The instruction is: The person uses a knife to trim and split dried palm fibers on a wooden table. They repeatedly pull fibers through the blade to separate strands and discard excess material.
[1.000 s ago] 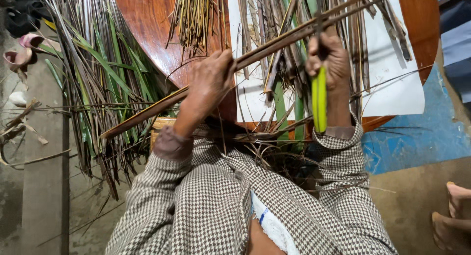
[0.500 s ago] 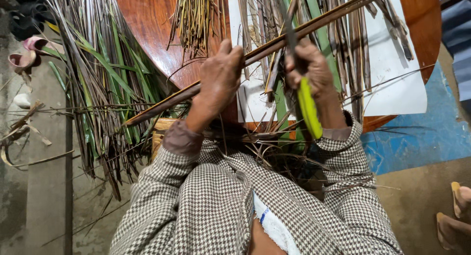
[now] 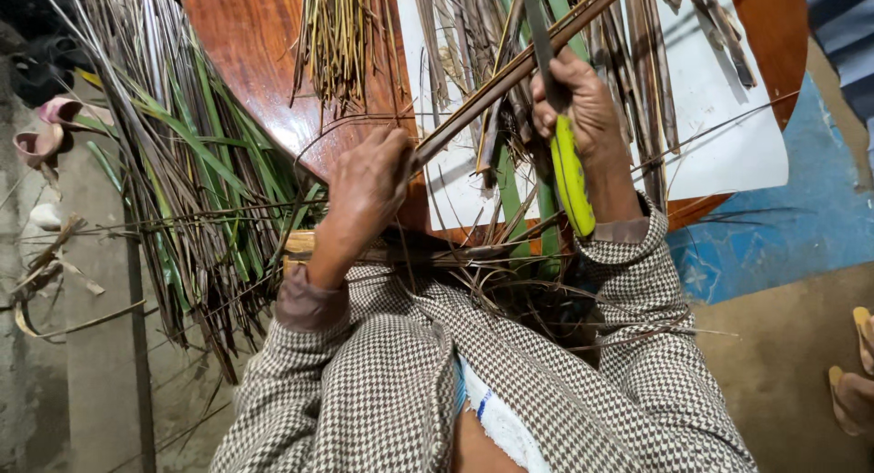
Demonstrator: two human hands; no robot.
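Note:
My left hand point(image 3: 369, 186) grips the near end of a long brown palm-leaf stalk point(image 3: 519, 68) that slants up to the right over a round wooden table point(image 3: 264, 54). My right hand point(image 3: 583, 109) is closed on a knife with a yellow-green handle point(image 3: 572, 177); its blade point(image 3: 537, 27) lies across the stalk, pointing away from me. Both sleeves are a brown and white houndstooth cloth.
A heap of green and brown palm leaves point(image 3: 182, 172) hangs off the table's left side. A bundle of thin yellow ribs point(image 3: 341, 36) and dark strips point(image 3: 655, 63) lie on a white sheet point(image 3: 728, 136). A blue mat point(image 3: 801, 209) is right; another person's foot point(image 3: 851, 382) is lower right.
My right hand with the knife has moved left and up along the stalk, the blade tilting over it. My left hand has slid down the stalk, nearer my body.

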